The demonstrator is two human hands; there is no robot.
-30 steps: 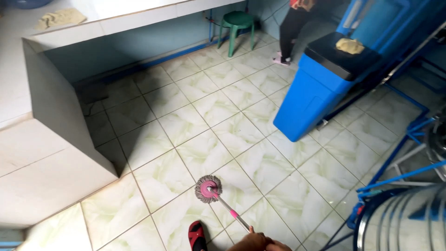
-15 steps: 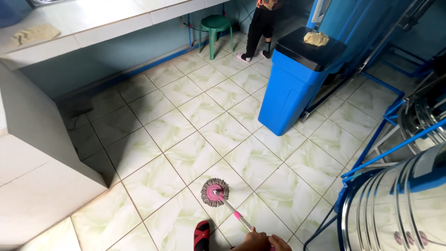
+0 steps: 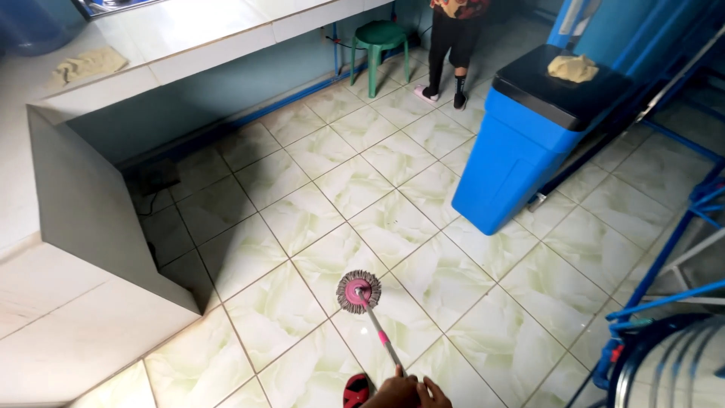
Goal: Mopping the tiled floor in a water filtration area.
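A mop with a round grey-and-pink head rests on the pale green floor tiles. Its thin handle runs back toward me. At the bottom edge my left hand and my right hand sit close together on the end of the handle; only their tops show. Just left of my hands is my foot in a red slipper.
A blue bin with a black lid stands on the right with a yellow cloth on top. A tiled counter runs along the left and back. Another person's legs stand beside a green stool. A blue metal rack is at the right.
The mop head has slid a little farther from me across the tiles. My view has swung, bringing the standing person and the stool more into sight.
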